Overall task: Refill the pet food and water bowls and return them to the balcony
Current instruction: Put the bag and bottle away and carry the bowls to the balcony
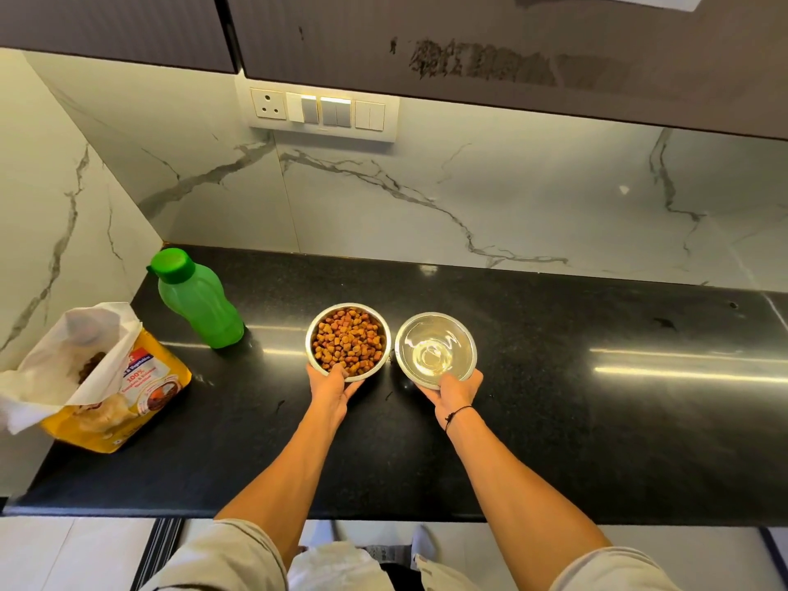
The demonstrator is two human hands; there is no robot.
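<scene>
Gripping both filled bowls at their near rims, the person appears to be at the pick-up step, refilling done and the carry to the balcony ahead. The left hand [330, 388] pinches the round steel bowl of brown kibble [348, 341], thumb over the rim; the right hand [453, 391] holds the round steel bowl of clear water [435, 349] the same way, so each grip is closed on a rim. Both bowls sit side by side, just apart, mid-way across the black polished stone surface [554, 420]. Next likely calls for a level lift, the water bowl most prone to slop. To the left stand a green plastic bottle [198, 300] and an open yellow pet-food bag [115, 390], well apart; the surface's front edge lies near the body, with open room rightward.
</scene>
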